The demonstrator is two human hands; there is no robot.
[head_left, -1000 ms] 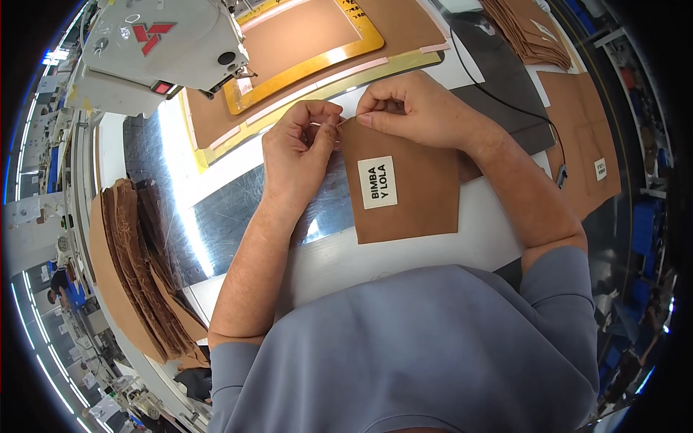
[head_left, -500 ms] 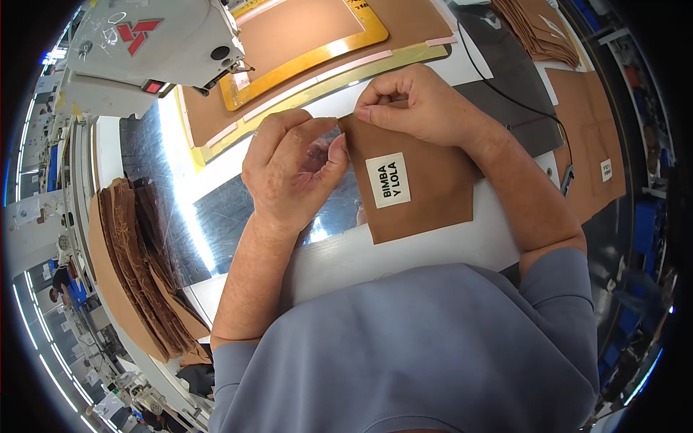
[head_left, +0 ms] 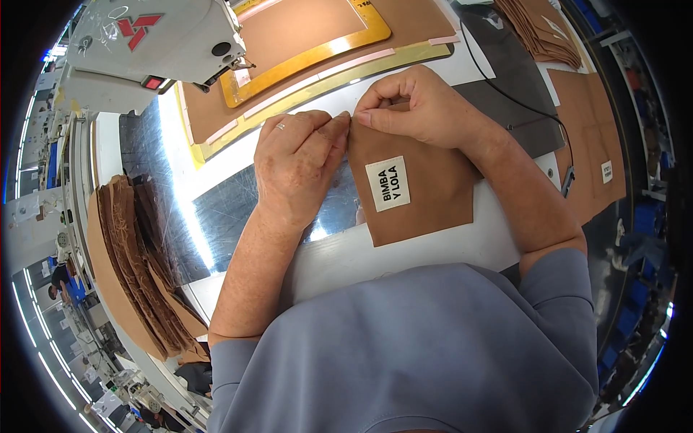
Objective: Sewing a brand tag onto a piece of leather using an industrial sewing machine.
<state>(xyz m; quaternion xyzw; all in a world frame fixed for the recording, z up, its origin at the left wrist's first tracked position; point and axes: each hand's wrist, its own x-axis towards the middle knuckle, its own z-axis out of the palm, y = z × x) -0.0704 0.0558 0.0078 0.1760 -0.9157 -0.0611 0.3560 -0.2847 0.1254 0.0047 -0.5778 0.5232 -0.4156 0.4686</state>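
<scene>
Held the brown panel (head_left: 433, 206) near the middle of the view, over the near side of the white table (head_left: 325, 267), with a white label (head_left: 388, 184) at 9 o'clock on its face. Pinched the upper edge, close to the panel's 11 o'clock corner, between thumb and forefinger of the right hand (head_left: 422, 108), with the other fingers curled toward the palm. Had the left hand (head_left: 296, 155) just outside that same corner, toward 9 o'clock, with thumb and fingertips pressed together at the panel's edge and knuckles turned up. Could not tell of anything caught between those tips. Wore a ring (head_left: 280, 126) on the left hand.

Had the machine (head_left: 151, 58) well apart from the panel at 10 o'clock, with a small red lamp (head_left: 153, 83) lit. Had the orange frame (head_left: 321, 61) at 11 o'clock, beyond both hands, on top of a brown sheet (head_left: 419, 25). Saw a dark board (head_left: 520, 123) at 2 o'clock, near the right forearm, a folded stack (head_left: 538, 32) farther out at 1 o'clock, and a large piece (head_left: 577, 108) at 3 o'clock. Saw a shiny sheet (head_left: 231, 206) at 9 o'clock under the left forearm, and a rough-edged pile (head_left: 133, 274) at 8 o'clock.
</scene>
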